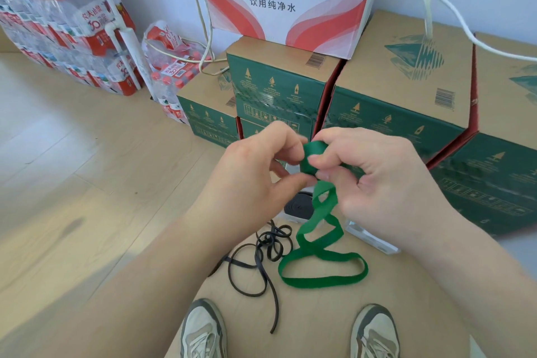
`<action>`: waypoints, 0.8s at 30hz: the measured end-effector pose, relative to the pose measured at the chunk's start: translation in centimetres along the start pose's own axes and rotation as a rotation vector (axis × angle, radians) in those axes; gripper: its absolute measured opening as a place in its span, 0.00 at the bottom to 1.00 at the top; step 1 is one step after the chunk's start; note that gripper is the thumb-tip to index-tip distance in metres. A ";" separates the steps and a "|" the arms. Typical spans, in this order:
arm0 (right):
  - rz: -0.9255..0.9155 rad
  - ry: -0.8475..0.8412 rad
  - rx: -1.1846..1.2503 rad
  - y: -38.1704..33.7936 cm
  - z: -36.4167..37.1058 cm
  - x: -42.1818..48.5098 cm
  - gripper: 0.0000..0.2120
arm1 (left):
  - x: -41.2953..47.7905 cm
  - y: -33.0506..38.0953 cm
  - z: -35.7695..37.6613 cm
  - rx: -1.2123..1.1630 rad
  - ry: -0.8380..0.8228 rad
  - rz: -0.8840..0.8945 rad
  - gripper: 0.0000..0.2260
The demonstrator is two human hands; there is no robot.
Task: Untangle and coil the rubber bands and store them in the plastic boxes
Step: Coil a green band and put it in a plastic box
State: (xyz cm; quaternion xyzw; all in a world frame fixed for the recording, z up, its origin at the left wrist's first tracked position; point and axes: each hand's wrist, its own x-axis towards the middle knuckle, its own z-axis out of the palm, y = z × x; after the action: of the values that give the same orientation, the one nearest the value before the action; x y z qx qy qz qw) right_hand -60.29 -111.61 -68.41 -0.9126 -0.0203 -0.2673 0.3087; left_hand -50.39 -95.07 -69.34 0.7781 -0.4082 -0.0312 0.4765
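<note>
The person is wearing a pair of low sneakers, the left shoe [203, 331] and the right shoe [374, 331] each showing a cream mesh upper, grey-brown overlays wrapping the toe and sides, and pale laces running up the middle. The left forearm [162, 264] and right forearm [453, 256] are showing bare down to the left hand [255, 166] and right hand [377, 171].
</note>
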 end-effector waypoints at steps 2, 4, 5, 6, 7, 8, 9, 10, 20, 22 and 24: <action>-0.058 -0.002 -0.090 -0.3 0.1 -0.1 0.08 | -0.2 0.0 0.2 -0.002 -0.042 -0.009 0.15; -0.007 0.007 -0.056 -0.6 -0.2 -0.1 0.08 | -0.2 0.0 0.2 -0.048 -0.036 0.001 0.14; 0.057 0.020 0.002 -0.8 -0.4 -0.1 0.09 | -0.2 0.0 0.1 -0.096 -0.024 -0.002 0.14; 0.142 0.035 0.086 -1.0 -0.6 0.0 0.11 | -0.2 0.0 0.0 -0.150 -0.013 -0.018 0.15; 0.237 0.046 0.194 -1.1 -0.7 0.1 0.14 | -0.2 0.0 0.0 -0.204 -0.011 -0.044 0.18; 0.327 0.057 0.311 -1.1 -0.8 0.2 0.17 | -0.1 0.0 0.0 -0.247 -0.014 -0.073 0.21; 0.403 0.063 0.426 -1.1 -0.8 0.3 0.22 | -0.1 0.0 0.1 -0.276 -0.017 -0.094 0.24; 0.457 0.066 0.532 -0.9 -0.8 0.4 0.26 | -0.1 -0.1 0.2 -0.288 -0.015 -0.103 0.25; 0.466 -0.042 0.711 -0.1 -1.6 0.4 0.23 | 0.1 0.5 -0.7 -0.710 -0.045 -0.248 0.16; 0.448 -0.062 0.710 -0.1 -1.6 0.5 0.22 | 0.0 0.5 -0.7 -0.751 -0.055 -0.256 0.17; 0.435 -0.080 0.711 -0.3 -1.6 0.6 0.21 | -0.2 0.4 -0.7 -0.784 -0.063 -0.267 0.18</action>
State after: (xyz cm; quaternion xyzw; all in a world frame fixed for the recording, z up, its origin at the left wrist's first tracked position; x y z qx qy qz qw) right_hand -60.64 -112.36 -66.87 -0.7417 0.0700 -0.1363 0.6529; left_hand -50.41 -94.50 -68.74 0.5825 -0.2753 -0.2698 0.7156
